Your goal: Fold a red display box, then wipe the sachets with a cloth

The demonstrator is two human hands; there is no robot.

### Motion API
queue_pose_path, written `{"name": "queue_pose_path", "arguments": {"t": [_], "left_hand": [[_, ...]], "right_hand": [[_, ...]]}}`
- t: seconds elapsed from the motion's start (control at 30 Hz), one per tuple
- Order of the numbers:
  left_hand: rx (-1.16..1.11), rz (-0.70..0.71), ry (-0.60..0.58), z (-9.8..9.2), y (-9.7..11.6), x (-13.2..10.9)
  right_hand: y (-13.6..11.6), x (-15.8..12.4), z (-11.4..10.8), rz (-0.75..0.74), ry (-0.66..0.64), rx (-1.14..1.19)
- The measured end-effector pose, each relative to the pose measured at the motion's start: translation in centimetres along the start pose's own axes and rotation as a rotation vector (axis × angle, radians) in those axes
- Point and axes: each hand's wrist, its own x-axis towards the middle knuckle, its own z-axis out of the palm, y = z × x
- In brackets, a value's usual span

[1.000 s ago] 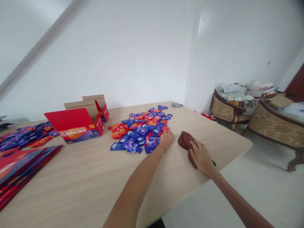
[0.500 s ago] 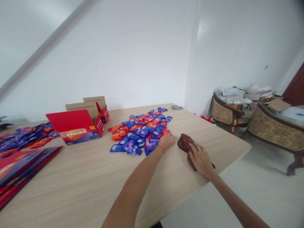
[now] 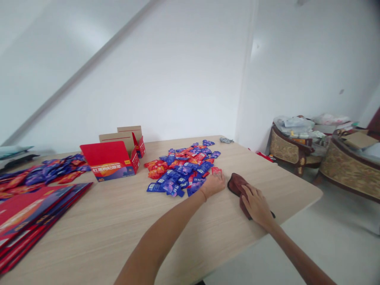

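Note:
My left hand is at the right edge of a pile of blue and red sachets on the table. Its fingers are curled and closed around a red sachet, which shows just beyond the knuckles. Near the table's front right, my right hand lies over a brown leather-like object with dark edging. Its fingers are stretched out on top and cover part of it, so I cannot tell its kind.
Left of the pile stands an open red carton, with another carton behind it. Flat red cartons are stacked at the left, before more sachets. A grey crumpled item lies far back; loaded armchairs stand right.
The view has turned slightly left, so everything sits further right in the picture. My left hand has shifted slightly right along with the red sachet. My right hand stays on the brown object.

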Motion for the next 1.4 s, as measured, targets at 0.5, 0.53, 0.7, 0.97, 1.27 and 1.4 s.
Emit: {"name": "queue_pose_path", "arguments": {"t": [0.5,0.53,0.7,0.97,1.27,1.4], "left_hand": [[0.226,-0.042,-0.051,-12.5,5.4,-20.1],[0.227,-0.074,-0.076,-12.9,5.6,-21.2],[0.177,-0.315,-0.229,-13.2,5.7,-26.0],[0.231,-0.51,-0.304,-11.5,5.9,-30.7],[0.176,-0.663,-0.481,-10.9,6.5,-32.8],[0.06,-0.645,-0.548,-11.8,6.0,-33.2]], "right_hand": [[2.3,-0.6,2.5,-0.063,0.049,-0.004],[2.5,-0.6,2.7,-0.068,0.055,-0.006],[3.2,-0.6,3.4,-0.091,0.051,-0.007],[4.2,-0.5,4.3,-0.129,0.061,0.015],[5.1,-0.5,4.7,-0.161,0.071,0.003],[5.3,-0.5,4.8,-0.162,0.059,-0.002]]}}
